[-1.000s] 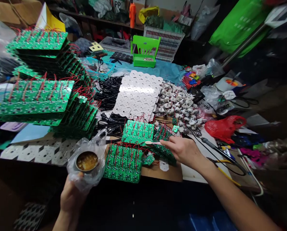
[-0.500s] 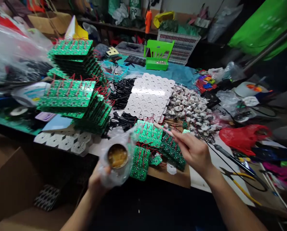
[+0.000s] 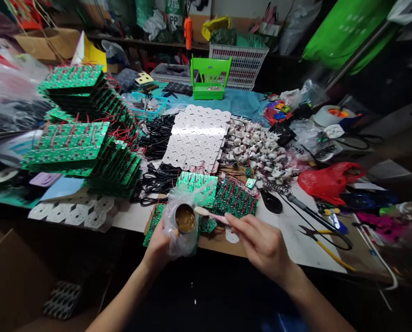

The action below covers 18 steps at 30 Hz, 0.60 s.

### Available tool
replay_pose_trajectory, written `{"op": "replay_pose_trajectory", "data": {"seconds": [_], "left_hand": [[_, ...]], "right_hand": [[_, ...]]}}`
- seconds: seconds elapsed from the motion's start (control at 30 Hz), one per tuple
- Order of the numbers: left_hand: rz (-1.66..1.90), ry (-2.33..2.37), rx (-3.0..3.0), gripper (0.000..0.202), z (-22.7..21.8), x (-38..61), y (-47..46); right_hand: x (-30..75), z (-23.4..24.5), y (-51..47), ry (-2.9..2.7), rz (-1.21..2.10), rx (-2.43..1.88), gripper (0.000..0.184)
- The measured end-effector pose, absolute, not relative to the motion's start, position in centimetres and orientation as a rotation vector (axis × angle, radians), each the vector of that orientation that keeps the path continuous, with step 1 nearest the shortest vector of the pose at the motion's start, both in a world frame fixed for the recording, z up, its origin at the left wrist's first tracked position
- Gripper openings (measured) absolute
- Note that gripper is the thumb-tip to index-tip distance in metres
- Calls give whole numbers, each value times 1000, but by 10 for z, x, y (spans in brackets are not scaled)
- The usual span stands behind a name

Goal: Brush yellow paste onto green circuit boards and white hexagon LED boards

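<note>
My left hand (image 3: 159, 249) is closed round a small round tin of amber paste (image 3: 185, 218) wrapped in a clear plastic bag, held above the near table edge. My right hand (image 3: 261, 242) pinches a thin pale stick (image 3: 209, 214); its tip rests at the tin's rim. Just behind the tin lie several green circuit boards with red wires (image 3: 235, 196) on a piece of cardboard.
Tall stacks of green boards (image 3: 74, 133) fill the left. White perforated sheets (image 3: 197, 138), black cables (image 3: 157, 133) and a heap of small white parts (image 3: 257, 152) lie mid-table. A soldering iron (image 3: 304, 205), yellow-handled pliers (image 3: 325, 244) and a red bag (image 3: 326, 182) sit right. A cardboard box (image 3: 5, 272) stands lower left.
My left hand brought the tin up and to the right. My right hand drew back from the boards and swung the stick's tip to the tin.
</note>
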<state>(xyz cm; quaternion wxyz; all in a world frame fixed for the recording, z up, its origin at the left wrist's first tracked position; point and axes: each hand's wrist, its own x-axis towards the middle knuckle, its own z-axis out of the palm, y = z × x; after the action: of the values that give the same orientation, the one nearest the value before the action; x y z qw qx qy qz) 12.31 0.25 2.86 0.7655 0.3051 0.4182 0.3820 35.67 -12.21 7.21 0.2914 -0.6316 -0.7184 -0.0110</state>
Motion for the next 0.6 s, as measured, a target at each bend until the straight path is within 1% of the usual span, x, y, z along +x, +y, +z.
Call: {"op": "replay_pose_trajectory", "data": {"seconds": [0.13, 0.2, 0.43, 0.6], "left_hand": [[846, 969, 624, 64, 34, 130, 8], [851, 982, 617, 62, 36, 133, 10], [815, 952, 613, 60, 39, 149, 14], [830, 922, 592, 56, 37, 164, 20]], "right_hand": [[381, 59, -135, -1854, -125, -1910, 35], [388, 48, -138, -1860, -156, -1980, 33], [384, 20, -131, -1871, -223, -1995, 33], [402, 6, -112, -1877, -365, -2036, 36]]}}
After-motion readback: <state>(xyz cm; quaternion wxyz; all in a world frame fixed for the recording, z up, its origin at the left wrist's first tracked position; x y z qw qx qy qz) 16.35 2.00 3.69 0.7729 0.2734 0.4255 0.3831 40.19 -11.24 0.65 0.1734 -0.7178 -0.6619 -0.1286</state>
